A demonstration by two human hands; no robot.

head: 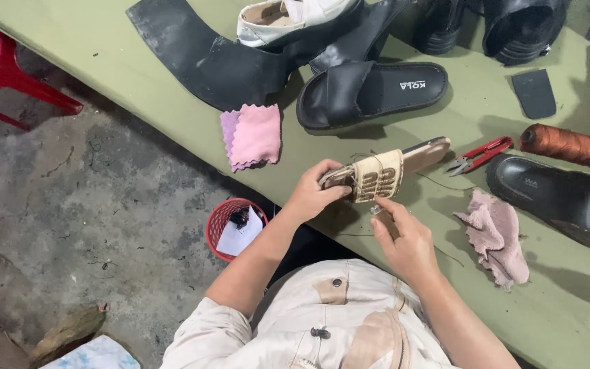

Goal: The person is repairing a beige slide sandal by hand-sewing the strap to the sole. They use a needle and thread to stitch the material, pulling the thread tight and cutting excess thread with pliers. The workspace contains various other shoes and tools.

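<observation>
My left hand (315,191) grips the heel end of a small tan sandal (394,167) with a woven beige strap, holding it just above the green table (138,61). My right hand (404,239) sits just below the strap, fingertips pinched at its lower edge, seemingly on a small needle or thread; the item is too small to tell. A thin dark thread loops around the sandal and trails onto the table.
A black slide sandal (370,92), pink cloths (254,135), red thread snips (481,154), a brown thread spool (571,147), another black sandal (561,198) and a crumpled pink rag (496,236) lie around. A red basket (230,225) and red chair (1,68) stand on the floor.
</observation>
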